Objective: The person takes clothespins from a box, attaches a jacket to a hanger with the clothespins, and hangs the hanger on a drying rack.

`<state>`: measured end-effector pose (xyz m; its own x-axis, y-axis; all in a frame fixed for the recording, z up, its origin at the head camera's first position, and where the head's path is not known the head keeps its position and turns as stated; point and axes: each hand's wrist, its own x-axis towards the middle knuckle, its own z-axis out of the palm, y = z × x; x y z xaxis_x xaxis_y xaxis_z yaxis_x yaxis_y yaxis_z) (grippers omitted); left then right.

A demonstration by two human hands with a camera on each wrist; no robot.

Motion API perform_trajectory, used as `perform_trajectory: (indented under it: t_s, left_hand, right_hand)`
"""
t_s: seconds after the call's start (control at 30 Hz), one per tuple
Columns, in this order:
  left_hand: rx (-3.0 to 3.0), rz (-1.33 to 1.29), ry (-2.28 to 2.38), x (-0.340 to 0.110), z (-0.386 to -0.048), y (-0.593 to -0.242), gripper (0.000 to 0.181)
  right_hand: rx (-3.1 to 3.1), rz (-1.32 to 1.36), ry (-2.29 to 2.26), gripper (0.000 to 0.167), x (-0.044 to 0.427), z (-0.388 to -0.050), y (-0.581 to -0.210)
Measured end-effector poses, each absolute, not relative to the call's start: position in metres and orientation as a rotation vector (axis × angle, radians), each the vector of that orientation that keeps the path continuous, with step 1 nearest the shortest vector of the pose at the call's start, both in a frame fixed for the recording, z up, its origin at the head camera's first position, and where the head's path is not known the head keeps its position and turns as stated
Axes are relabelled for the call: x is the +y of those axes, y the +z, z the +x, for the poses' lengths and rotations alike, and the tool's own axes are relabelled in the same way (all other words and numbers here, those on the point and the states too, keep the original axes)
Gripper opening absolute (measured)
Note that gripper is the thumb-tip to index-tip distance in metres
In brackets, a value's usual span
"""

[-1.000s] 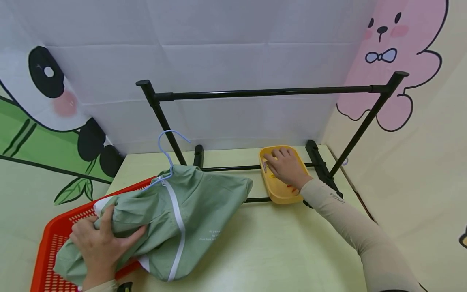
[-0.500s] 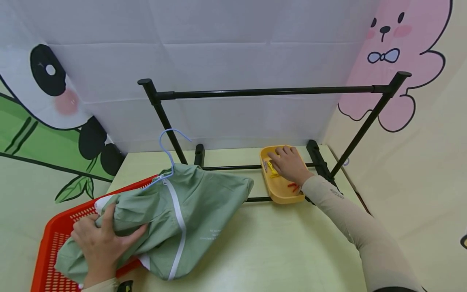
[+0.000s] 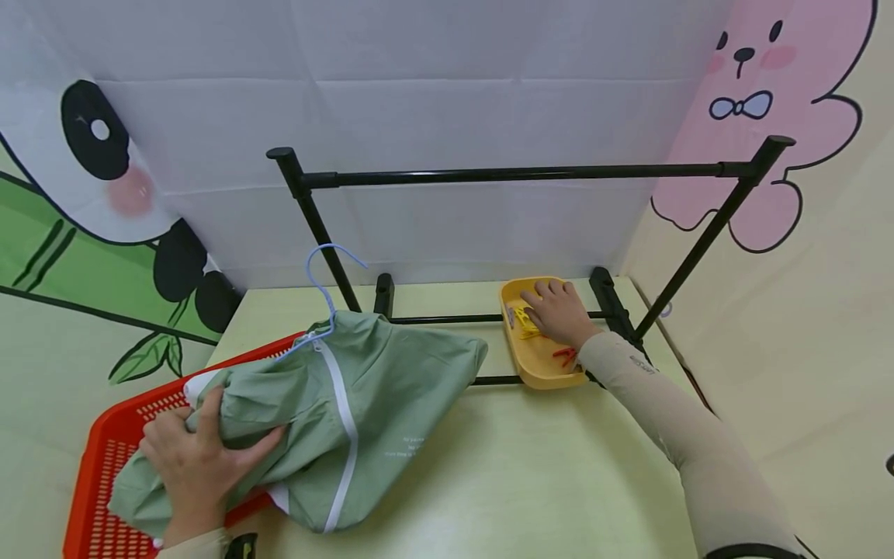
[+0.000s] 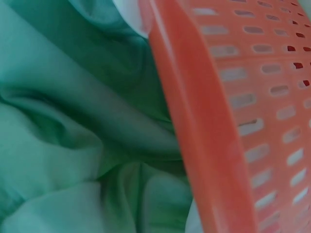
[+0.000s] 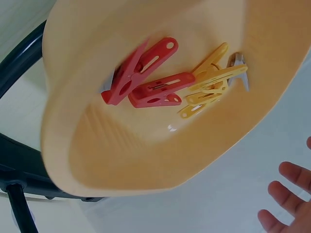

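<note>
My left hand (image 3: 192, 466) grips a bunched part of the green zipped garment (image 3: 398, 388), which lies partly over the red basket (image 3: 105, 450). A blue hanger (image 3: 331, 303) sticks out of its neck, hook upward. In the left wrist view, green fabric (image 4: 63, 145) lies against the basket's rim (image 4: 199, 126). My right hand (image 3: 561, 314) is over the far right part of the yellow tray (image 3: 534, 365), fingers relaxed. The right wrist view shows that hand (image 5: 301, 218) beside the tray (image 5: 121, 170), holding nothing visible. Inside are red clips (image 5: 160, 91), yellow clips (image 5: 209, 85) and a grey one (image 5: 238, 68).
A black rack stands on the pale table (image 3: 524, 466), its top bar (image 3: 524, 175) crossing in front of the white backdrop (image 3: 475, 124). The tray sits over the rack's lower bars (image 3: 447, 319), near the right foot (image 3: 611, 303).
My right hand has shifted slightly right over the tray, uncovering more of the yellow clips. My left hand keeps its hold on the garment. The head view has shifted slightly.
</note>
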<state>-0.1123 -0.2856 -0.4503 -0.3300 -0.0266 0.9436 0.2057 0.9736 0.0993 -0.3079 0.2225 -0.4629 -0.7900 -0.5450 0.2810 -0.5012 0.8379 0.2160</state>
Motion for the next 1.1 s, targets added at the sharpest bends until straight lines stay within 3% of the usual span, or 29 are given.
perform_trajectory:
  t_s: [1.1]
  left_hand:
    - [-1.937,-0.136,-0.252,-0.285,-0.111,-0.453,0.085]
  right_hand:
    - [-2.869,0.713,-0.397,0.044,0.222,-0.326,-0.478]
